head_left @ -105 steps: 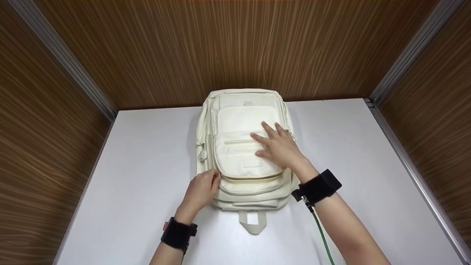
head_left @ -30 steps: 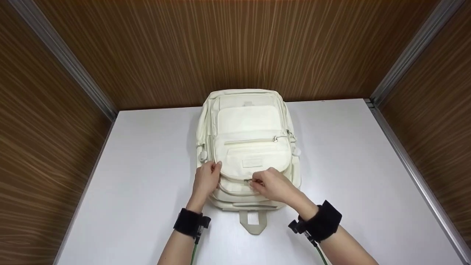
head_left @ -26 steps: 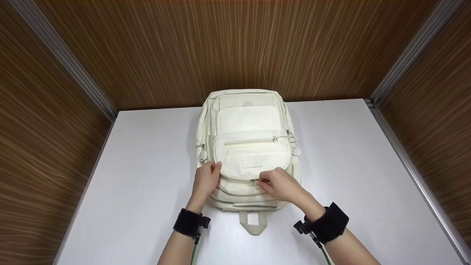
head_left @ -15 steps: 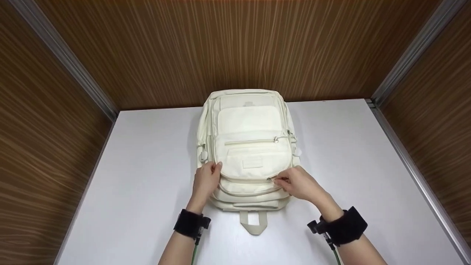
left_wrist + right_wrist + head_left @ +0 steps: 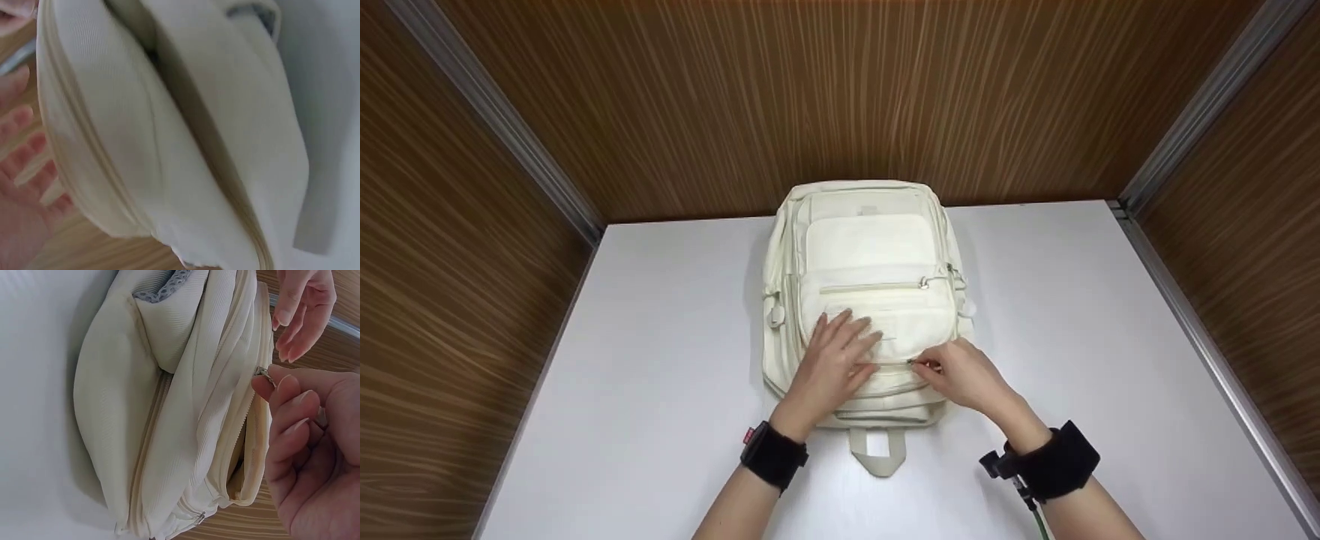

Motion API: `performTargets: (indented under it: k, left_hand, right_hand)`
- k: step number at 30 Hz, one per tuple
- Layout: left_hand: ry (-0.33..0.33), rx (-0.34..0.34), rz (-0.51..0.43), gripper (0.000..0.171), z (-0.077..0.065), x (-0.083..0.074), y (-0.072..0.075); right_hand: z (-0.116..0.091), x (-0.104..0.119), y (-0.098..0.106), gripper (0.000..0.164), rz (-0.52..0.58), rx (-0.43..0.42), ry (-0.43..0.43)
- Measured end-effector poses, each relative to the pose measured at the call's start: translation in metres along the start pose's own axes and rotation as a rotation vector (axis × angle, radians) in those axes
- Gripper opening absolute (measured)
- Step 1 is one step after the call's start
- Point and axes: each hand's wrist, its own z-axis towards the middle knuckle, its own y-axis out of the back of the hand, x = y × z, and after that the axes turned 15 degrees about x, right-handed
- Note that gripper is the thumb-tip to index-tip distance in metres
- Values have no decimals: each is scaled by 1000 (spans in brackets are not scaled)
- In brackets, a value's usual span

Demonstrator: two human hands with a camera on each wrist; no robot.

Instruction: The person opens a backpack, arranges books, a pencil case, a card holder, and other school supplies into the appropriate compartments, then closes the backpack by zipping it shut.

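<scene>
A cream backpack [image 5: 870, 244] lies front side up, with its grey top loop [image 5: 877, 466] toward me. My right hand [image 5: 969, 375] pinches a small metal zipper pull [image 5: 265, 374] between thumb and index finger, on the curved zipper of the front pocket. In the right wrist view the pocket gapes [image 5: 241, 461] on one side of the pull, its zipper teeth parted. My left hand [image 5: 829, 367] is over the pocket's lower left part, fingers straight and spread. The left wrist view shows that hand's fingers [image 5: 34, 152] beside the pocket edge.
A second zipper pull [image 5: 923, 283] hangs at a straight zipper across the bag's front. The bag lies on a white table [image 5: 675, 322]. Wood-grain panels [image 5: 855, 90] with metal corner rails [image 5: 1192, 105] stand behind and at both sides.
My left hand has left the pocket's left edge, moved right and spread its fingers. My right hand, earlier open on the bag's front, has drawn the zipper pull rightward along the pocket.
</scene>
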Motion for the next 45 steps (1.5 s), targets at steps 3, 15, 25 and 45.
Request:
performTargets:
  k: [3, 15, 25, 45]
  left_hand:
    - [-30, 63, 47, 42, 1, -6, -9]
    - [-50, -17, 67, 6, 2, -4, -16]
    - [-51, 11, 7, 6, 0, -2, -9]
    - [-41, 86, -134, 11, -1, 0, -1]
  right_hand:
    - [-1, -3, -1, 6, -10, -23, 5]
    - [-12, -24, 0, 10, -3, -132, -5]
    - [-14, -40, 13, 10, -57, -191, -65]
    - [29, -67, 42, 24, -207, -305, -213]
